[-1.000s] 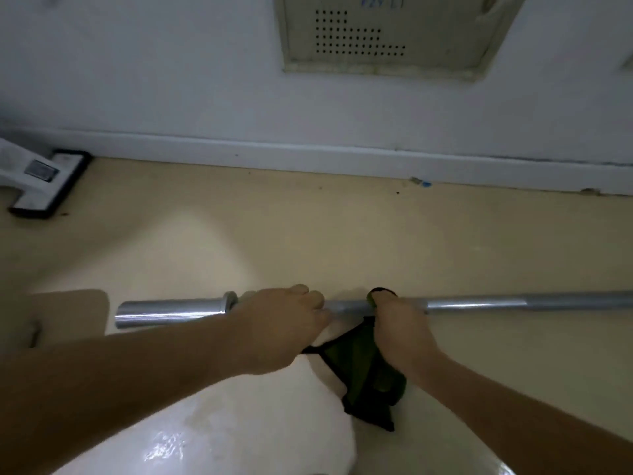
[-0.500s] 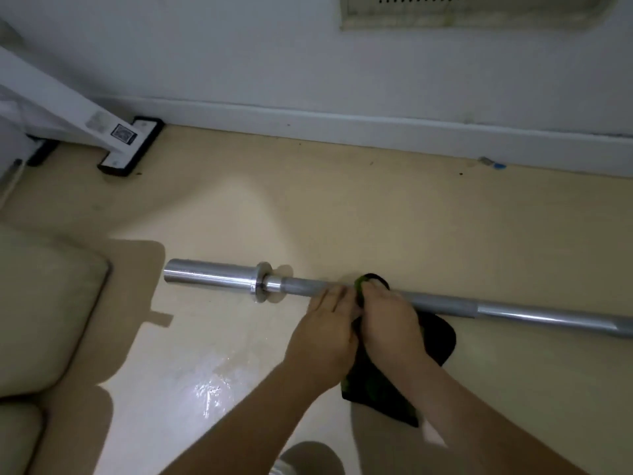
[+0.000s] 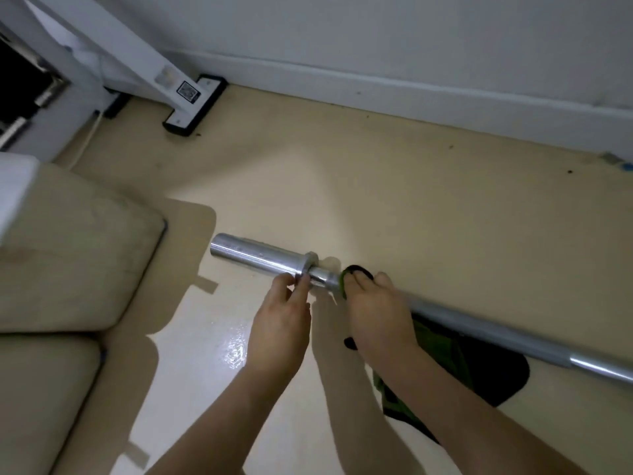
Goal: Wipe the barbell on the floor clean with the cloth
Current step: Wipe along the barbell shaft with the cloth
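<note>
A long silver barbell (image 3: 260, 257) lies on the beige floor, its thick sleeve at the left and its thin shaft running off to the lower right. My right hand (image 3: 375, 313) is closed around the shaft just right of the collar, with a dark green cloth (image 3: 448, 358) wrapped under it; the rest of the cloth hangs down onto the floor. My left hand (image 3: 281, 320) sits at the collar with its fingertips touching the metal ring.
A beige cushion (image 3: 68, 255) fills the left side, close to the sleeve's end. A white floor cleaner (image 3: 185, 97) leans by the white skirting board (image 3: 411, 87) at the back. The floor (image 3: 411, 207) behind the bar is bare.
Both hands have slid left along the bar toward the collar, my right hand taking the cloth with it. My left hand has come off the shaft beside the cloth and now touches the collar.
</note>
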A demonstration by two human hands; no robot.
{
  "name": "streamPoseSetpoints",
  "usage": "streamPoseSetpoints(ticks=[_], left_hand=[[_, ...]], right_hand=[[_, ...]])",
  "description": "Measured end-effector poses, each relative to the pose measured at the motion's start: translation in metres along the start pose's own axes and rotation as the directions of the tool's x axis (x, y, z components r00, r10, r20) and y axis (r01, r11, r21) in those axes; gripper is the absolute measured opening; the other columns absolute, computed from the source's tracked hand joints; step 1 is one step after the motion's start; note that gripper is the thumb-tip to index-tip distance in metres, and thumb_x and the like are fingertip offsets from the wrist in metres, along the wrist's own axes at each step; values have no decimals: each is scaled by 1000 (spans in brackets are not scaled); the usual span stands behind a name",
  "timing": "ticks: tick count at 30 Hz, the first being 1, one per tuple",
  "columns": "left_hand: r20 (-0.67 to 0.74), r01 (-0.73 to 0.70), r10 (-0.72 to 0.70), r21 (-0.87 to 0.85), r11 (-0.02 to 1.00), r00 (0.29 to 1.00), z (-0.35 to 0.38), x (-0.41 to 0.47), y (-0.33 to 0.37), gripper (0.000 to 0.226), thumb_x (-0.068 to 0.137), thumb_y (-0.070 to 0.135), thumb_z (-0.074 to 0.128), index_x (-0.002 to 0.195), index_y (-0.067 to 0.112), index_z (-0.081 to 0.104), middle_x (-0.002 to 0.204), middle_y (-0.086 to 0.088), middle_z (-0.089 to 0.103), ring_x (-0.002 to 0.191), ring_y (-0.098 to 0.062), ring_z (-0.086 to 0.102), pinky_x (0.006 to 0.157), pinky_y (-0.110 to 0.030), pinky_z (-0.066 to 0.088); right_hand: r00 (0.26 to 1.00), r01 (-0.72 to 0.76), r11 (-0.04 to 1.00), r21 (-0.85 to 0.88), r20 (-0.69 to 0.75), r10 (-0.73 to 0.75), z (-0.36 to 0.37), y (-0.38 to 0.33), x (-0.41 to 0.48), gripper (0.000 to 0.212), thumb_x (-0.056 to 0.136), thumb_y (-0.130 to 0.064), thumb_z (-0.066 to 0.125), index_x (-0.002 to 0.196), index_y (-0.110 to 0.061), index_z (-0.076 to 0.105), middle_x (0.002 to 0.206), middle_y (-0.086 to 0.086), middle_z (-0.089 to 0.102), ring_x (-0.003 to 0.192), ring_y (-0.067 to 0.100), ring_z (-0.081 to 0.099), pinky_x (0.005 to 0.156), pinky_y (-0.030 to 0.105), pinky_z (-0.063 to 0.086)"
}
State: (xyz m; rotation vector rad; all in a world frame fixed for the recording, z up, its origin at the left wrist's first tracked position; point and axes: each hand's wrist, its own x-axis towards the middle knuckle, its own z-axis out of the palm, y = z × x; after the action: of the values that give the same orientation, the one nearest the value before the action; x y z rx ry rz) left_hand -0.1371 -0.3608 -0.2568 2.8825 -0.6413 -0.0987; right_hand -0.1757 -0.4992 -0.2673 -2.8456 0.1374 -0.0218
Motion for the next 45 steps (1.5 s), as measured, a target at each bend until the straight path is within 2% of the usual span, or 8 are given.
streamPoseSetpoints(ticks=[4, 15, 19, 24, 28, 33, 39, 45], left_hand=[[-51, 18, -22, -79, 997, 998, -2, 15, -2, 38, 75, 0, 67, 107, 21, 67, 81, 2, 58, 56, -16, 52, 47, -26, 45], [66, 192, -184, -157, 969, 981, -14, 85, 6, 29, 88, 31, 51, 67, 17, 65, 63, 0, 65, 62, -19, 59, 59, -34, 49], [152, 183, -158, -165, 969, 976, -12, 111, 10, 27, 85, 22, 52, 63, 16, 67, 61, -1, 65, 58, -18, 59, 48, -26, 40], [109, 100, -91, -80, 992, 990, -9, 119, 13, 24, 88, 19, 49, 77, 14, 69, 76, -3, 65, 72, -20, 60, 57, -26, 35], [-56, 74, -86, -193, 978, 995, -13, 93, 9, 21, 91, 19, 53, 104, 15, 68, 102, -5, 60, 86, -23, 58, 69, -26, 40], [-76, -8, 1, -99, 995, 997, -8, 84, 7, 21, 89, 14, 55, 102, 18, 71, 89, -8, 64, 66, -25, 58, 60, -23, 34], [-53, 44, -47, -57, 997, 998, -6, 96, 17, 20, 87, 12, 55, 96, 23, 70, 90, -2, 60, 74, -17, 54, 58, -22, 30], [116, -384, 368, 366, 848, 923, -7, 73, 12, 64, 58, -3, 54, 121, -1, 57, 129, -18, 56, 109, -28, 43, 80, -27, 52]], right_hand=[[996, 87, 993, -78, 0, -87, 9, -30, 38, 27, 71, -15, 68, 98, -11, 66, 90, 3, 67, 82, 19, 58, 80, 27, 37], [999, -14, 996, 83, -29, 17, 34, -10, 61, 16, 66, 3, 58, 79, -4, 61, 68, 11, 61, 64, 30, 51, 57, 36, 43], [984, 162, 982, 92, 54, -168, 33, 30, 48, 37, 68, -21, 67, 96, 3, 65, 83, 15, 68, 63, 32, 56, 56, 33, 47], [998, -59, 996, -66, -1, 59, 19, 29, 44, 16, 62, -14, 69, 75, -7, 64, 68, 6, 62, 62, 24, 54, 59, 30, 36], [999, 15, 998, -66, 43, -12, 44, -8, 79, 31, 78, -12, 35, 101, -6, 55, 93, 12, 59, 87, 31, 50, 77, 40, 34], [997, 77, 996, -47, 22, -76, 19, 40, 34, 56, 59, -15, 79, 110, 2, 63, 94, 14, 69, 71, 29, 55, 58, 32, 44], [991, -105, 988, -113, 65, 113, 12, 41, 28, 27, 71, -12, 64, 94, 1, 64, 84, 16, 64, 78, 31, 53, 69, 38, 44], [999, 34, 998, -51, 33, -33, 17, 18, 66, 43, 73, -13, 70, 113, -3, 59, 99, 12, 65, 88, 30, 54, 71, 35, 44]])
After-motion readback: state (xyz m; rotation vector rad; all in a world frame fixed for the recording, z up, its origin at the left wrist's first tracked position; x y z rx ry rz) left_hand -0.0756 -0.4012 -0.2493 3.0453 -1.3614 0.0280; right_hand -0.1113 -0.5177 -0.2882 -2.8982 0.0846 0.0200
